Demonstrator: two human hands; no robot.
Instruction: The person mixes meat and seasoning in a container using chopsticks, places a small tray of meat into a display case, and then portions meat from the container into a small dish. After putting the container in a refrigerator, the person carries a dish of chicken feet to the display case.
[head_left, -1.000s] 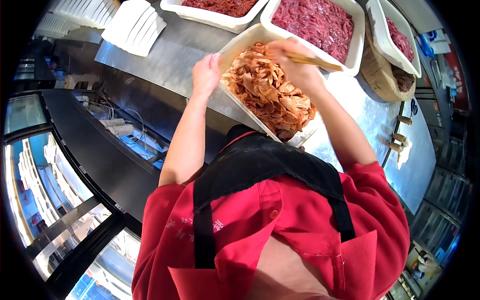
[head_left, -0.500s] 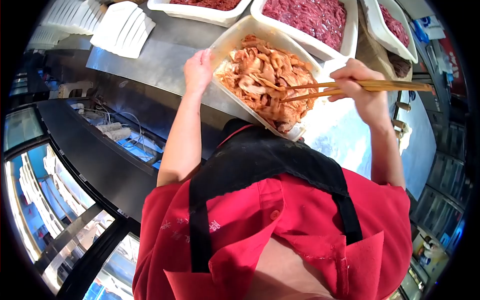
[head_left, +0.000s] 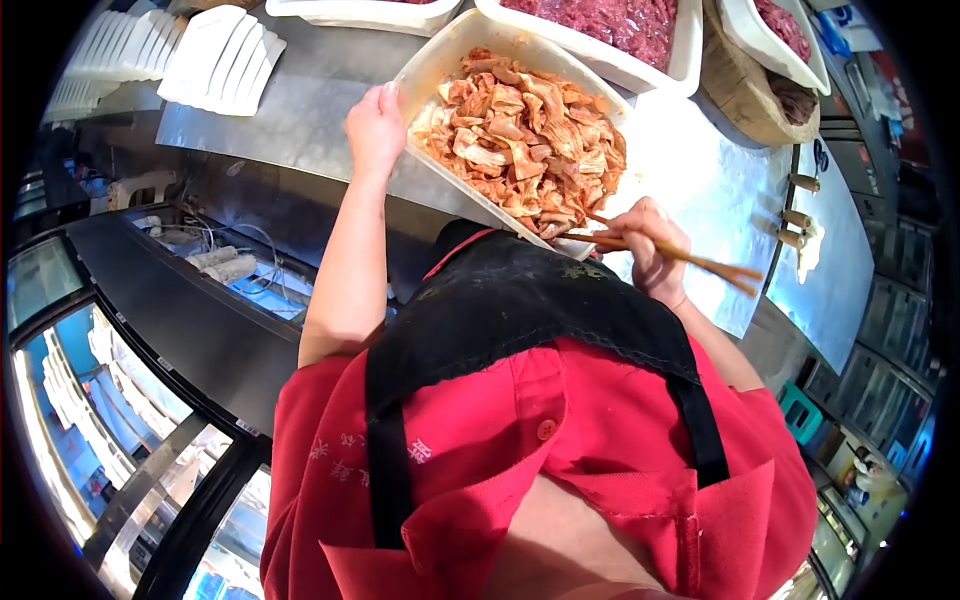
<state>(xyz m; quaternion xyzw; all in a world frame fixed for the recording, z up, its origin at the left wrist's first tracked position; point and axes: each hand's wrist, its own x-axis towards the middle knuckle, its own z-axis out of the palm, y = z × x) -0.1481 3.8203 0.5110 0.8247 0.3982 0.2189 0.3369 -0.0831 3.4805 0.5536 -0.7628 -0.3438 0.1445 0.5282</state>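
Note:
A white plastic tub point(head_left: 445, 50) full of sliced, reddish-brown seasoned meat point(head_left: 535, 140) stands slanted on the metal counter, close to my apron. My left hand point(head_left: 377, 130) grips its left rim, the fingertips at the edge. Low on the right, my right hand point(head_left: 648, 245) is closed round a pair of long wooden chopsticks point(head_left: 710, 264). Their tips reach into the meat at the tub's near corner.
Behind stand white tubs of raw red meat point(head_left: 640, 25), one at the far right beside a round wooden block point(head_left: 745, 90). Stacked white trays point(head_left: 222, 62) sit at the back left. Wooden-handled tools point(head_left: 797, 218) lie at the counter's right edge.
My right hand has come down and toward me, carrying the chopsticks from the tub's right middle to its near corner. The meat lies differently. My left hand keeps hold of the rim.

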